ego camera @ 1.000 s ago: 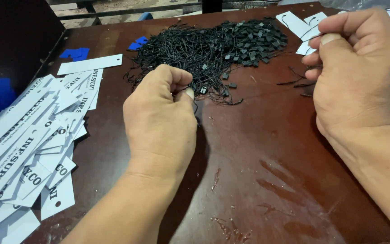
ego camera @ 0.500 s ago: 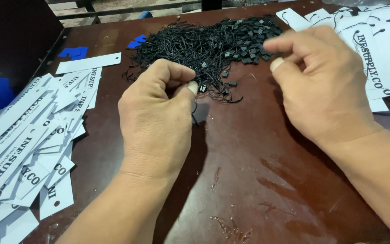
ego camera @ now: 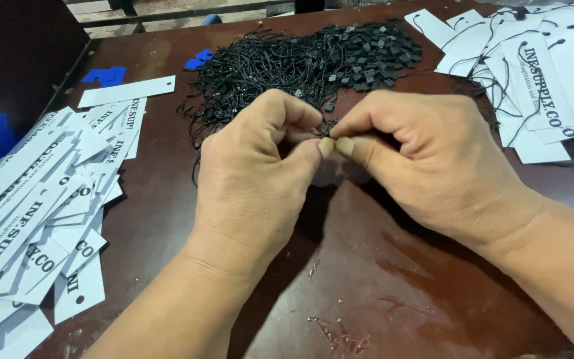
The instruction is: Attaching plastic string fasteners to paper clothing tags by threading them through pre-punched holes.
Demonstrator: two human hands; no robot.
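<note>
A dark reddish-brown table [ego camera: 433, 299] carried the work, scuffed and marked with pale scratches near its front edge. To the left lay a loose spread of white paper tags [ego camera: 41, 213] with black print, overlapping one another, and one blank white strip [ego camera: 127, 91] sat apart above them; a few blue scraps [ego camera: 104, 75] lay at the far left of the table. To the right a second spread of white tags already strung with black cord [ego camera: 539, 73] reached the edge of the view. Between the two, at the far side of the table, sat a heap of black string fasteners [ego camera: 307, 63] with small square black ends, tangled together. The left hand [ego camera: 254, 179] and the right hand [ego camera: 426, 159] met just in front of that heap, knuckles up, thumbs tip to tip and forefingers curled over them. Both were pinched narrow on a bit of black string [ego camera: 327, 124] that showed only as a thin dark piece above the thumbs, so its shape could not be made out; the fingers hid the rest.
</note>
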